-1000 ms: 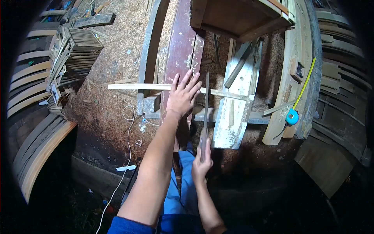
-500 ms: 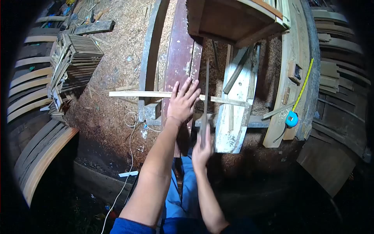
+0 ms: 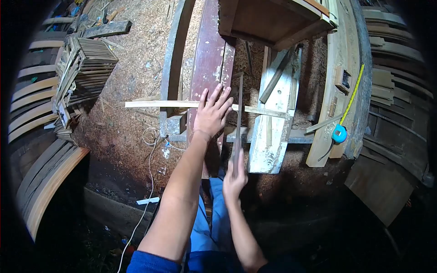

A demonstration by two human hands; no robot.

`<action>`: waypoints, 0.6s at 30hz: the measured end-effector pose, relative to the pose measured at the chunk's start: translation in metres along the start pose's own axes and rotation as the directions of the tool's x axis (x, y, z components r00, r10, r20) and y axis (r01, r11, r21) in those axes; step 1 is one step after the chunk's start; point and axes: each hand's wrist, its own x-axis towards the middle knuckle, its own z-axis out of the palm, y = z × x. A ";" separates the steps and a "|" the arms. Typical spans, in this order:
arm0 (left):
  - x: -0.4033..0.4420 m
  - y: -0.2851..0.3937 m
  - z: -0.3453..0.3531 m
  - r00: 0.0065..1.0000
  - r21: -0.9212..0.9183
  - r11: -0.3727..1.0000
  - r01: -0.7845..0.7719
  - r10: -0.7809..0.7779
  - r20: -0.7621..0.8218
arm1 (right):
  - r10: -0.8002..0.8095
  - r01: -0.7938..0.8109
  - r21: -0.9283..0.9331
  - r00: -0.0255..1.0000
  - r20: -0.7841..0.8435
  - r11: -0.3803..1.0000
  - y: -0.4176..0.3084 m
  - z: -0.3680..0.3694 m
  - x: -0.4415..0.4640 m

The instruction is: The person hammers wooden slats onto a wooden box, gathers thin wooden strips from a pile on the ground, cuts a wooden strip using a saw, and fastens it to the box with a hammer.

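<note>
My left hand (image 3: pixel 212 111) lies flat with fingers spread on a thin wooden strip (image 3: pixel 154 104), pressing it against a worn dark-red plank (image 3: pixel 210 54). The strip runs crosswise; its right part reaches over a pale, paint-stained board (image 3: pixel 272 150). My right hand (image 3: pixel 235 179) is closed around the handle of a hand saw, which the fingers largely hide. Seen almost edge-on, the saw blade (image 3: pixel 240 113) points away from me and crosses the strip just right of the left hand, over the gap between the plank and the pale board.
A wooden box-like piece (image 3: pixel 273 27) stands at the top. To the right, a blue tape measure (image 3: pixel 339 133) with its yellow tape out rests on a long board (image 3: pixel 321 141). Bundled slats (image 3: pixel 93 59) stand at left on sawdust-covered ground. A white cord (image 3: pixel 152 182) trails nearby.
My right hand has drawn the saw slightly toward me across the strip. The left hand stays in place on the strip. The whole view has shifted a little.
</note>
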 end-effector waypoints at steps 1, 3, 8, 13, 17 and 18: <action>0.000 0.000 0.000 1.000 0.004 1.000 -0.005 0.005 0.001 | 0.044 -0.045 0.016 0.999 0.021 0.999 -0.004 0.008 0.024; -0.004 0.000 0.003 1.000 0.008 1.000 0.005 -0.005 -0.017 | 0.164 -0.167 0.020 0.979 0.120 0.986 -0.023 0.007 0.053; 0.004 -0.001 0.002 1.000 -0.009 1.000 0.020 -0.020 -0.009 | 0.071 -0.071 -0.002 0.996 0.060 0.997 0.026 -0.017 -0.037; -0.003 0.001 0.002 1.000 -0.004 1.000 0.017 -0.017 0.011 | 0.144 -0.147 0.018 0.984 0.104 0.989 -0.016 0.004 0.037; 0.001 -0.001 0.000 1.000 0.004 1.000 0.012 -0.012 0.001 | 0.189 -0.200 0.093 0.975 0.118 0.975 0.007 -0.028 -0.033; 0.001 0.000 0.000 1.000 -0.003 1.000 0.011 -0.011 -0.010 | 0.190 -0.200 0.088 0.975 0.116 0.976 0.002 -0.027 -0.026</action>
